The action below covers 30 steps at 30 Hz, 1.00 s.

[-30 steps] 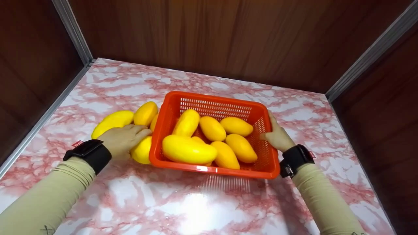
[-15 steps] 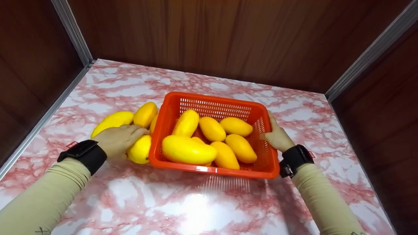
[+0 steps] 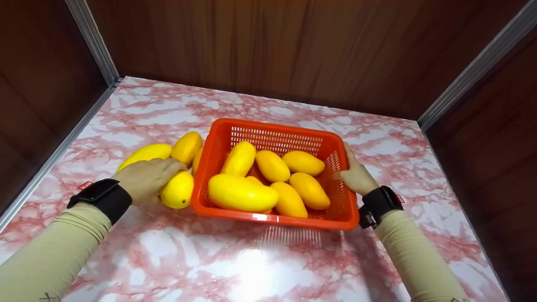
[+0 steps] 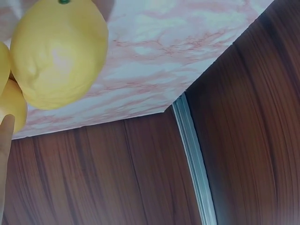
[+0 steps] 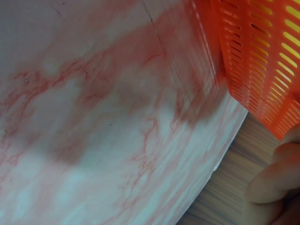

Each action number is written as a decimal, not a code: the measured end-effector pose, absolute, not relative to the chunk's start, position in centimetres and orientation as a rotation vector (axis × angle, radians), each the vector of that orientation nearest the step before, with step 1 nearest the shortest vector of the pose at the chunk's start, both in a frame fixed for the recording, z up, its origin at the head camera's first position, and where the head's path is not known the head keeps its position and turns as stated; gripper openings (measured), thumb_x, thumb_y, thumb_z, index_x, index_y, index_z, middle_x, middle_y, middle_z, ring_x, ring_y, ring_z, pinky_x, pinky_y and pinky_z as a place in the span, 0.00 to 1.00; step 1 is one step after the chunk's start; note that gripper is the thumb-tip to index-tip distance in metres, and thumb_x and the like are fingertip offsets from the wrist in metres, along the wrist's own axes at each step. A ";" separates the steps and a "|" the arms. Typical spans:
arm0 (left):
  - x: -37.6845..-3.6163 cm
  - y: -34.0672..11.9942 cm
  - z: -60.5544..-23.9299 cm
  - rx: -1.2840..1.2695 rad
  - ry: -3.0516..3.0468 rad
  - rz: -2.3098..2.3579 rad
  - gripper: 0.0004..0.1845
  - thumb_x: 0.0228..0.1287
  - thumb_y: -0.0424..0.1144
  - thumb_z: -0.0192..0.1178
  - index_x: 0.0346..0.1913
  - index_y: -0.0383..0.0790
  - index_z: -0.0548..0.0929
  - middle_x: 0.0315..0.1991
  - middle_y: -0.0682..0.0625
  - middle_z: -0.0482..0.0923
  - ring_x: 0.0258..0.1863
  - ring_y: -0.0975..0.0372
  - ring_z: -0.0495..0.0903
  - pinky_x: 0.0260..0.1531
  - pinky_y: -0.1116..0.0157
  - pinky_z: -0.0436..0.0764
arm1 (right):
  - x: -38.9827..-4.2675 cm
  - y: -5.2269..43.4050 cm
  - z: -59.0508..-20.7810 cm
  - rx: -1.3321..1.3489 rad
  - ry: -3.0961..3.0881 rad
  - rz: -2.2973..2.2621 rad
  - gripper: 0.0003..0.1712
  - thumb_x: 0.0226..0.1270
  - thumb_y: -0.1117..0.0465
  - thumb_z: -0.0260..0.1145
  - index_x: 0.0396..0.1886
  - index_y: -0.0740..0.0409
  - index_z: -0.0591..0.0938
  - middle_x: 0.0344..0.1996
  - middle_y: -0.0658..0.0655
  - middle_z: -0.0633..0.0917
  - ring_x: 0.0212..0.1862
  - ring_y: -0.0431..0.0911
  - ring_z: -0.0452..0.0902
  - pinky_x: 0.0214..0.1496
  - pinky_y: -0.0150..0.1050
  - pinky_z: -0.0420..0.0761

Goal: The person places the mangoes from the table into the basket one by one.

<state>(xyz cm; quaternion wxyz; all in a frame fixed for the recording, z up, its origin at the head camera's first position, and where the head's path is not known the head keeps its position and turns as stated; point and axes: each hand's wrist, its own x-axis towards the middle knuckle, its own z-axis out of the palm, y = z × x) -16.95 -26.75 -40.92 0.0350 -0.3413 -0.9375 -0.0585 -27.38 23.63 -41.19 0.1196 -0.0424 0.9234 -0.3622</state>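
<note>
My left hand (image 3: 149,178) grips a yellow mango (image 3: 178,191) just left of the orange-red basket (image 3: 275,218), its fingers over the fruit's top and its thumb hidden. With the thumb inside and the other fingers outside, my right hand (image 3: 356,175) holds the basket's right rim. Several mangoes lie in the basket, among them a large yellow one (image 3: 243,193) at the front left. In the right wrist view, curled fingers (image 5: 274,183) show beside the slotted basket wall (image 5: 255,56). A finger (image 4: 4,150) of the left hand enters the left wrist view near a mango (image 4: 58,54).
Behind the left hand lie a long yellow mango (image 3: 147,153) and an orange-yellow one (image 3: 187,147); another (image 3: 196,161) is partly hidden by the basket. A pink and white marbled table (image 3: 201,260) carries everything, with dark wood panels (image 3: 268,50) around it.
My left hand has drawn slightly left along with the mango, which has turned so that its dark end spot shows. The right hand and the basket have stayed in place.
</note>
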 end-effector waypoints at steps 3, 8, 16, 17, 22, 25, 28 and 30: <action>-17.1 -26.9 -40.8 -1.043 -2.881 -0.176 0.41 0.39 0.35 0.79 0.59 0.39 0.69 0.52 0.44 0.76 0.48 0.51 0.78 0.54 0.53 0.79 | -27.4 23.6 -41.2 -0.130 2.697 -1.069 0.61 0.54 0.66 0.62 0.81 0.46 0.36 0.63 0.75 0.73 0.54 0.61 0.78 0.54 0.50 0.80; -17.0 -27.1 -40.3 -1.037 -2.876 -0.182 0.44 0.35 0.32 0.79 0.60 0.39 0.69 0.54 0.43 0.75 0.51 0.49 0.77 0.56 0.50 0.77 | -27.4 23.7 -41.2 -0.136 2.691 -1.065 0.62 0.54 0.65 0.62 0.81 0.45 0.35 0.63 0.75 0.73 0.54 0.61 0.78 0.53 0.50 0.81; -16.9 -27.5 -39.9 -1.003 -2.851 -0.194 0.45 0.38 0.34 0.80 0.61 0.38 0.66 0.57 0.41 0.74 0.55 0.46 0.76 0.60 0.46 0.73 | -27.5 23.6 -41.0 -0.129 2.677 -1.068 0.62 0.56 0.65 0.62 0.81 0.46 0.34 0.64 0.75 0.72 0.55 0.62 0.78 0.53 0.50 0.82; -16.9 -27.5 -39.9 -0.996 -2.847 -0.198 0.45 0.39 0.35 0.80 0.61 0.37 0.66 0.57 0.40 0.74 0.56 0.45 0.75 0.61 0.46 0.72 | -27.5 23.6 -41.0 -0.131 2.674 -1.074 0.62 0.56 0.65 0.62 0.81 0.46 0.34 0.64 0.75 0.72 0.55 0.62 0.78 0.52 0.50 0.82; -17.0 -27.5 -39.5 -0.931 -2.818 -0.204 0.44 0.40 0.38 0.79 0.62 0.37 0.66 0.58 0.35 0.71 0.57 0.41 0.73 0.60 0.42 0.72 | -27.4 23.7 -41.0 -0.122 2.664 -1.086 0.62 0.56 0.65 0.62 0.81 0.43 0.34 0.65 0.75 0.71 0.55 0.62 0.78 0.52 0.50 0.82; -17.1 -27.5 -39.3 -0.903 -2.774 -0.199 0.45 0.38 0.37 0.79 0.62 0.39 0.65 0.57 0.33 0.70 0.54 0.40 0.74 0.57 0.41 0.74 | -27.4 23.7 -41.1 -0.110 2.655 -1.089 0.63 0.56 0.65 0.63 0.81 0.42 0.33 0.66 0.75 0.70 0.56 0.62 0.78 0.53 0.50 0.81; -17.3 -27.3 -39.1 -0.887 -2.696 -0.218 0.46 0.37 0.38 0.80 0.62 0.39 0.65 0.55 0.31 0.70 0.49 0.39 0.75 0.53 0.42 0.77 | -27.4 23.7 -41.1 -0.113 2.667 -1.075 0.63 0.55 0.65 0.63 0.81 0.42 0.34 0.65 0.75 0.71 0.55 0.62 0.78 0.53 0.50 0.81; -17.3 -27.0 -39.0 -0.864 -2.661 -0.251 0.47 0.37 0.41 0.80 0.62 0.39 0.65 0.54 0.32 0.70 0.47 0.40 0.76 0.51 0.43 0.79 | -27.4 23.7 -41.1 -0.124 2.679 -1.066 0.62 0.55 0.65 0.63 0.81 0.43 0.34 0.64 0.75 0.72 0.55 0.62 0.77 0.53 0.50 0.81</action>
